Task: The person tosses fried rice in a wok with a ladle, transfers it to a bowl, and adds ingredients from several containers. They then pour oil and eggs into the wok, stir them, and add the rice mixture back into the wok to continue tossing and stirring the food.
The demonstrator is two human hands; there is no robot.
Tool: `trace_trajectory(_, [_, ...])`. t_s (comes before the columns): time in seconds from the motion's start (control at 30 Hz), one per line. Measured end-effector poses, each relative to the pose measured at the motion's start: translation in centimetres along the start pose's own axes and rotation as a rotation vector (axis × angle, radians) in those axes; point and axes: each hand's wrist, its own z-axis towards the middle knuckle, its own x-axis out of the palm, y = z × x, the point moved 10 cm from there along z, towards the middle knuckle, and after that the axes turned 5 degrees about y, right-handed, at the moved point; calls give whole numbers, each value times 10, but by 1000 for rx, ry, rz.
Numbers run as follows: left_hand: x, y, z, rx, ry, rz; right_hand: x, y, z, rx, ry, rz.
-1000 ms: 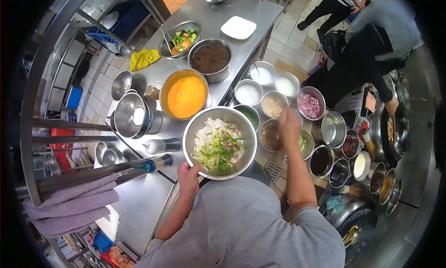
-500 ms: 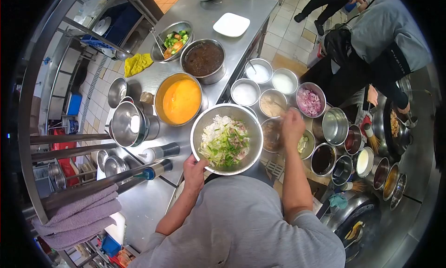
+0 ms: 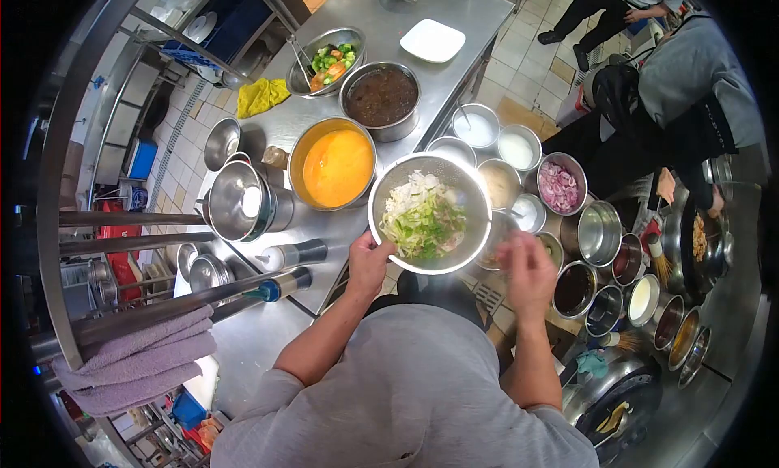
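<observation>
A steel mixing bowl [image 3: 479, 245] is held up in front of my body, tilted a little. Inside it lies a pile of chopped greens, white bits and some pinkish pieces [image 3: 426, 216]. My left hand [image 3: 370, 265] is closed on the bowl's near left rim, thumb over the edge. To the right of the bowl, above the seasoning tins, is my right hand [image 3: 529, 269]. Its fingers are smeared by motion, so whether they hold anything does not show. Just beyond it stands a tin of white seasoning [image 3: 529, 211] with a thin handle showing.
On the left counter are a pot of orange liquid [image 3: 333, 168], a pot of brown liquid [image 3: 381, 99], a vegetable bowl [image 3: 331, 62] and a white plate [image 3: 432, 41]. Sliced onions [image 3: 560, 185] are at right. A co-worker [image 3: 686, 86] stands at a wok [image 3: 698, 241].
The mixing bowl, in my left hand, has come up and tilted. My right hand has moved down, away from the tin with the spoon. The whole view has shifted slightly.
</observation>
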Motion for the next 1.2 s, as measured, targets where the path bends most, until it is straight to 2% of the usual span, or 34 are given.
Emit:
trace_trajectory(0.1, [4,-4,4,20,4,-19,4,58,-1,-687,-121,-691])
trace_trajectory(0.2, [5,-6,0,16,1,-28,-35,44,71,-483,-307,-597])
trace_trajectory(0.27, [4,-9,-6,-11,-9,-47,-44,-2,140,-479,-336,-732])
trace_trajectory(0.43, [-7,-9,-17,-39,-47,5,-34,-49,187,-400,-336,-776])
trace_trajectory(0.57, [-14,-6,-16,-37,-65,-2,-33,-57,195,-260,-290,-680])
trace_trajectory(0.67, [-15,-3,-13,-32,-69,-24,-37,-74,199,-105,-255,-374])
trace_trajectory(0.93, [-5,-2,0,-67,-44,-35,-47,-127,200,59,-245,68])
trace_trajectory(1.07, [-1,1,14,-59,-29,7,-58,-117,179,98,-274,210])
trace_trajectory(1.2, [14,-8,24,-32,-28,-27,-64,-67,141,9,-230,291])
